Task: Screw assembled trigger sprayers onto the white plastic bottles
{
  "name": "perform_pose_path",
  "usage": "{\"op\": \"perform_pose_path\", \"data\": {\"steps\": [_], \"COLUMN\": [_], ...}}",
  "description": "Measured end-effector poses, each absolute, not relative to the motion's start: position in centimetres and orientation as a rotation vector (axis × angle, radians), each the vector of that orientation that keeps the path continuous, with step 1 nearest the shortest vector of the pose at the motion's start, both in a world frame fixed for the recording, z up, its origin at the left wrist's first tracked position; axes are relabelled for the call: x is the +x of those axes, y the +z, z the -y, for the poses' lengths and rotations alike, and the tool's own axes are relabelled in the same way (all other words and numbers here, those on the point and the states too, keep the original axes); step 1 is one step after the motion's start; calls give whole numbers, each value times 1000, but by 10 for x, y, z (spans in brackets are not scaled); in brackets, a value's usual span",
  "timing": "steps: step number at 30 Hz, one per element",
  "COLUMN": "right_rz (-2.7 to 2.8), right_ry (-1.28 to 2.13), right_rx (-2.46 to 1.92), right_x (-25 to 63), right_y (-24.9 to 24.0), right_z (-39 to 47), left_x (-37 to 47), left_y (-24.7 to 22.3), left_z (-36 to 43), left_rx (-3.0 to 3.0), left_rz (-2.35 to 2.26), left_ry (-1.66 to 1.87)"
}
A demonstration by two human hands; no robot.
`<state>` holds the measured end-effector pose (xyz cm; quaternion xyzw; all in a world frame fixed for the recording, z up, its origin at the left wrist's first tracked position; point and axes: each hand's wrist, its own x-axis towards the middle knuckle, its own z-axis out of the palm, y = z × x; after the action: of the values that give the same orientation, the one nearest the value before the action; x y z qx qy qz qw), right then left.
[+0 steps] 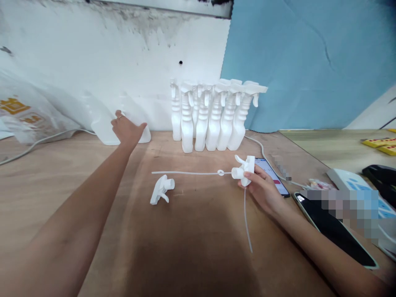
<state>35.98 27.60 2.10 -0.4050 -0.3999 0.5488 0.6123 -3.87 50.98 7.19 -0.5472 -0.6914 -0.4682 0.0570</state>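
My left hand (128, 131) reaches to the back left, its fingers and thumb around the upper part of a white plastic bottle (144, 136). A second white bottle (105, 130) stands just left of it. In my right hand (262, 187) is a white trigger sprayer head (248, 167), its collar facing left. A thin tube (188, 173) runs left from that collar, with a small white ring (220, 172) on it. Another thin tube (246, 222) extends toward me from below the hand. Left of centre, a second trigger sprayer head (162, 189) lies on the wooden table (185, 239).
Several white spray bottles (213, 128) with trigger heads stand grouped against the wall. Phones (269, 173) lie at the right, beside a white power strip (365, 189). A plastic bag (37, 115) sits at the far left near a white cable (46, 138).
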Motion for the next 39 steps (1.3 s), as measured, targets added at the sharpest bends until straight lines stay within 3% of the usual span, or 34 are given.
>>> {"op": "perform_pose_path", "data": {"steps": [3,9,13,39], "right_rz": [903,803,739,816], "right_ry": [1271,1093,968,786], "right_rx": [-902,-739,-728,-870], "right_x": [362,375,384,389], "right_y": [26,35,36,35], "right_z": [-275,-281,-289,-288], "left_x": [-20,-1,-18,-36], "left_y": [67,59,42,41], "left_z": [-490,-386,-328,-301], "left_rx": [-1707,-2043,-2139,-2252], "left_rz": [1999,1275,1011,997], "left_ry": [-1353,-952,-866,-796]}}
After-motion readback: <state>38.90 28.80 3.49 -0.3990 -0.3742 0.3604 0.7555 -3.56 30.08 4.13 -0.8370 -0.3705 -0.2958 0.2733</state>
